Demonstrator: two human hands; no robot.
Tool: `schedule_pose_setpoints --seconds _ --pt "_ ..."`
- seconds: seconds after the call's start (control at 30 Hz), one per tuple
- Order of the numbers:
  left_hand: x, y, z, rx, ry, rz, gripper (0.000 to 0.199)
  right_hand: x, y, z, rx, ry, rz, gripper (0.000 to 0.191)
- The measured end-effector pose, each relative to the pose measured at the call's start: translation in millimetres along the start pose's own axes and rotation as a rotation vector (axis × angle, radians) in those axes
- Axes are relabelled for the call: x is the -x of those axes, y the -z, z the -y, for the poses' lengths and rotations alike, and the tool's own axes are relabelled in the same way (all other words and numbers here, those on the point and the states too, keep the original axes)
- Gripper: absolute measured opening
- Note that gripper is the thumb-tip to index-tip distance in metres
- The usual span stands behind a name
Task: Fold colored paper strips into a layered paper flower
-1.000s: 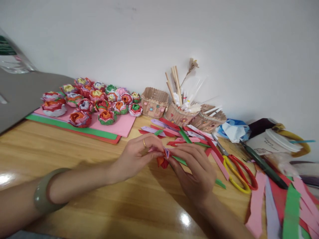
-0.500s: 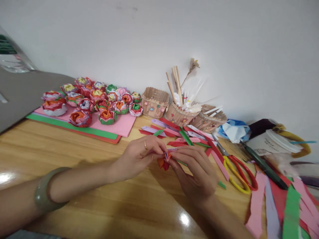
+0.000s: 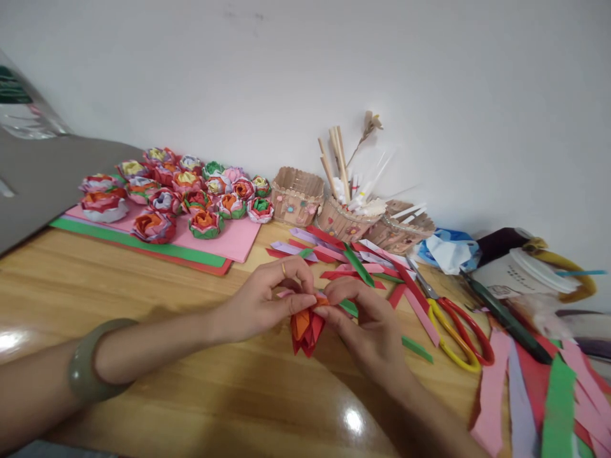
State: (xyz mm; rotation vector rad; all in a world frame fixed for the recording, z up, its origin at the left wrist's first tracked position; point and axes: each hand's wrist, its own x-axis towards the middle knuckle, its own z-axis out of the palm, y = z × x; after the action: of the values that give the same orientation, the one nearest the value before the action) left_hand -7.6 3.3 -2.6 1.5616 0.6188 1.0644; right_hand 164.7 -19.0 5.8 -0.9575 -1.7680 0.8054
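Note:
Between my two hands, above the wooden table, is a folded paper flower (image 3: 308, 331) with orange and red petals pointing down. My left hand (image 3: 274, 296) pinches its upper left side between thumb and fingers. My right hand (image 3: 370, 327) grips the upper right side, fingers bent and thumb against the paper. A bit of lilac or pink paper shows at the top, mostly hidden by my fingers. Just beyond my hands lies a loose pile of folded paper strips (image 3: 356, 261) in red, pink, lilac and green.
Finished-looking paper flowers (image 3: 155, 226) sit on stacked coloured sheets (image 3: 233, 238) at the left. Three decorated baskets (image 3: 296, 197) stand along the wall. Scissors (image 3: 458, 337), cut paper strips (image 3: 558, 397), a dark green box cutter (image 3: 508, 318) and a white lidded tub (image 3: 518, 273) are at the right.
The paper flower has tilted so its orange and red petals now hang down in fuller view. My right-hand fingers have curled in, and my left hand has shifted slightly.

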Motion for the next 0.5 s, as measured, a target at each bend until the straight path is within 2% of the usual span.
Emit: schedule_pose_setpoints --seconds 0.1,0.23,0.37,0.5 --pt "-1 1.3 0 0.167 0.219 0.028 0.02 0 -1 0 -0.159 -0.192 0.02 0.012" --pt "-4 3.5 4 0.259 0.343 0.013 0.018 -5 0 -2 -0.386 -0.405 0.061 0.016" --pt "-8 4.0 7 0.34 0.424 0.018 0.017 -8 2 -5 -0.498 -0.497 0.136 0.014" --pt "-12 5.4 6 0.258 0.525 0.011 0.017 -7 1 -11 -0.481 -0.539 0.153 0.015"
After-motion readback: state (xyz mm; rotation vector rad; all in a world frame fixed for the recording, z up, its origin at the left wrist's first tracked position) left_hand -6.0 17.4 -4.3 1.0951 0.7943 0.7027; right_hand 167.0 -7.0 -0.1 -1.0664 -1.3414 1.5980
